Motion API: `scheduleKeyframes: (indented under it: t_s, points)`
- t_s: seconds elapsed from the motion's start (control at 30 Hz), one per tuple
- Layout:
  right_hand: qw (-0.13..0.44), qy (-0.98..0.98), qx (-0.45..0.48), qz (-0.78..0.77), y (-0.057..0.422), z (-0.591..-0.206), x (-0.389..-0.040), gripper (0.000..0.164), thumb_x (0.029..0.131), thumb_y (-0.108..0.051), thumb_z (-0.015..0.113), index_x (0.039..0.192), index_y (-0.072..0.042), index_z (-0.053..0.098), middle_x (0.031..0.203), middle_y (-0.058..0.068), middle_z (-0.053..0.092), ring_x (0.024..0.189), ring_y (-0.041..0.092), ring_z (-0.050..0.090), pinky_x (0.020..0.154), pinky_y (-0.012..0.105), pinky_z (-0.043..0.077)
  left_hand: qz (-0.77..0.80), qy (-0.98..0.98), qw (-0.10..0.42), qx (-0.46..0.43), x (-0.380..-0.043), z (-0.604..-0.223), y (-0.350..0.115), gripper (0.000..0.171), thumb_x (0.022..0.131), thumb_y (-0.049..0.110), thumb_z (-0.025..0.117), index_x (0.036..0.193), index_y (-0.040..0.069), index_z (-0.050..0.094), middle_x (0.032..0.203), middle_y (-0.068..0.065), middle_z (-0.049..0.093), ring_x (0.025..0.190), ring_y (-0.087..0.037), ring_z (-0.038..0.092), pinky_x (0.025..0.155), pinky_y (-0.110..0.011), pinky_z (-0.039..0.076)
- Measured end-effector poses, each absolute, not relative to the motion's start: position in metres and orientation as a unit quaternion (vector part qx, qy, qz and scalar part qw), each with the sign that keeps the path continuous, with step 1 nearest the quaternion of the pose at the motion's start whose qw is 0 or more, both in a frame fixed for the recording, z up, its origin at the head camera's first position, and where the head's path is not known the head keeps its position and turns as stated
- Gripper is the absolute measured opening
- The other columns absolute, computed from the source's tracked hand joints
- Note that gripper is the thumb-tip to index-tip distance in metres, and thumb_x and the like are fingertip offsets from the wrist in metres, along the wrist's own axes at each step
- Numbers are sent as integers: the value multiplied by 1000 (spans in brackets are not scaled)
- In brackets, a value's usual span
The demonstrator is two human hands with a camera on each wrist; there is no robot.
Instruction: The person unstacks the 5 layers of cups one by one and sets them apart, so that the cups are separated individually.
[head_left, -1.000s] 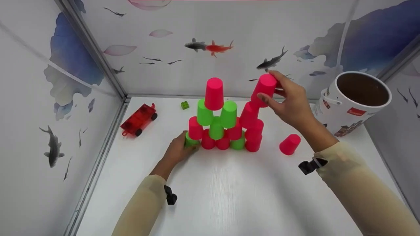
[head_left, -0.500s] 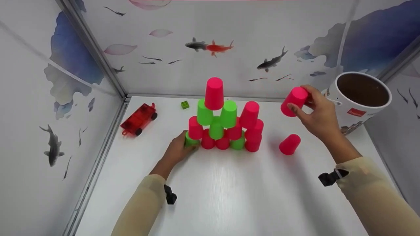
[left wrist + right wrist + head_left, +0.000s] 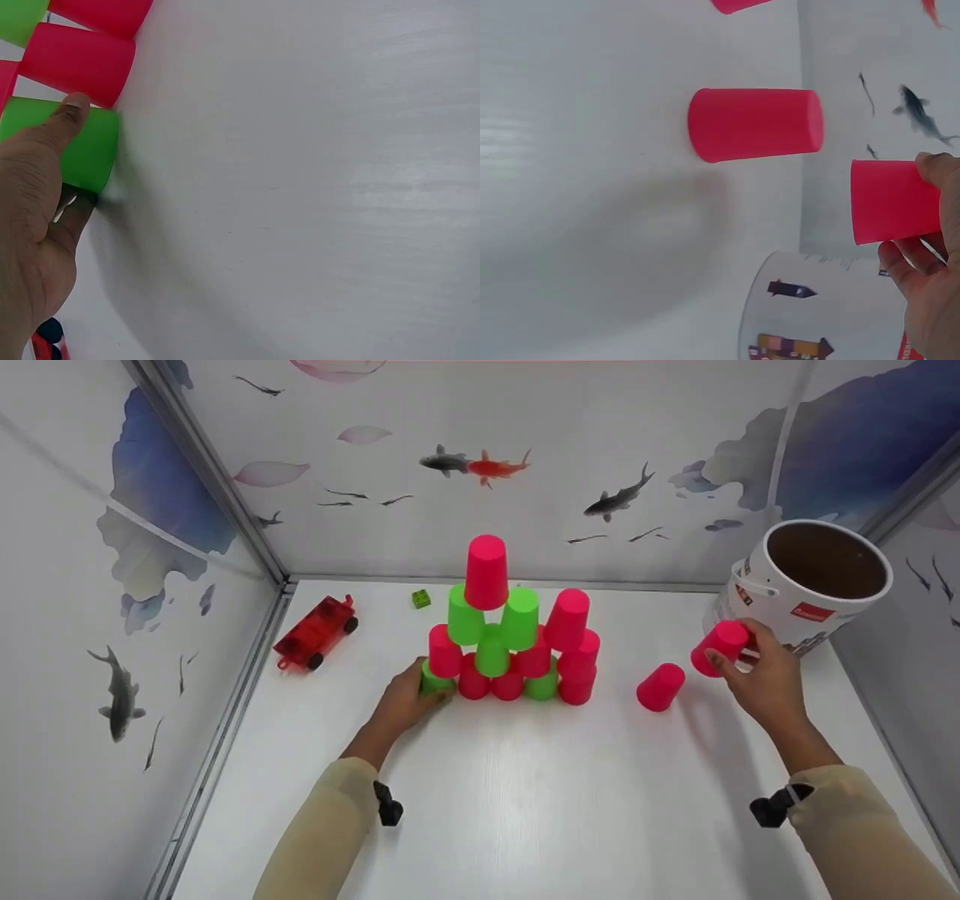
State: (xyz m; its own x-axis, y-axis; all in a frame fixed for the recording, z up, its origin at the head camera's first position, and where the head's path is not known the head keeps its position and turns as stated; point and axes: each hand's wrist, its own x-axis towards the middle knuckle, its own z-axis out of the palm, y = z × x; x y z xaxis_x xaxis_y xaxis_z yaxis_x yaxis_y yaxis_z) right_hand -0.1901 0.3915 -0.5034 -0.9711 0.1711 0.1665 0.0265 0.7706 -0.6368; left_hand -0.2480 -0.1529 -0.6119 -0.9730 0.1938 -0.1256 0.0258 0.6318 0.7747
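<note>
Upside-down pink and green cups stand stacked in tiers at the middle of the table, a pink cup [image 3: 487,573] at the top. My left hand [image 3: 405,699] grips the green cup [image 3: 91,148] at the bottom left corner, thumb on its near side. On the right, my right hand [image 3: 769,679] holds a pink cup [image 3: 720,648] between thumb and fingers, just above the table. Another pink cup [image 3: 660,688] stands upside down between that hand and the stack. At the stack's right end, a pink cup [image 3: 568,619] tops its column.
A white printed bucket [image 3: 806,574] with a handle stands at the back right, right behind my right hand. A red toy wagon [image 3: 316,632] and a small green block [image 3: 421,598] lie at the back left. Printed walls enclose the table [image 3: 495,810].
My right hand has carried its pink cup from above the stack's right end, rightward and down to beside the bucket. My left hand has stayed on the green cup.
</note>
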Motion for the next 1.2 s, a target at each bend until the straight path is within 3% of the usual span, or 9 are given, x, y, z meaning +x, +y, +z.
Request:
scheduleKeyframes:
  t_s: [0.1,0.33,0.53,1.2]
  points:
    - [83,-933,-69,344,398,-520,-185,77,100,-20,83,163,-4,42,159,27,55,144,53,58,111,65,53,426,897,96,66,-248,-613,-154,58,101,34,81,150,18,54,137,-5,69,126,-26,61,117,-50,52]
    - [21,-931,-92,353,401,-554,-183,82,103,-17,80,168,2,33,165,35,45,148,60,50,112,68,52,423,899,95,69,-248,-616,-156,57,102,38,80,150,19,54,134,-5,69,123,-27,60,115,-50,53]
    - [-8,-932,-95,350,399,-568,-183,80,104,-12,77,168,4,31,165,37,44,149,61,49,112,68,51,420,899,99,71,-247,-616,-155,57,103,39,79,150,19,54,136,-4,68,126,-27,60,116,-50,52]
    - [14,-937,-45,346,400,-578,-180,66,105,-13,77,160,5,45,152,35,56,144,58,55,107,65,54,414,902,98,70,-249,-614,-154,60,101,37,81,151,19,53,141,-6,69,131,-27,62,120,-50,51]
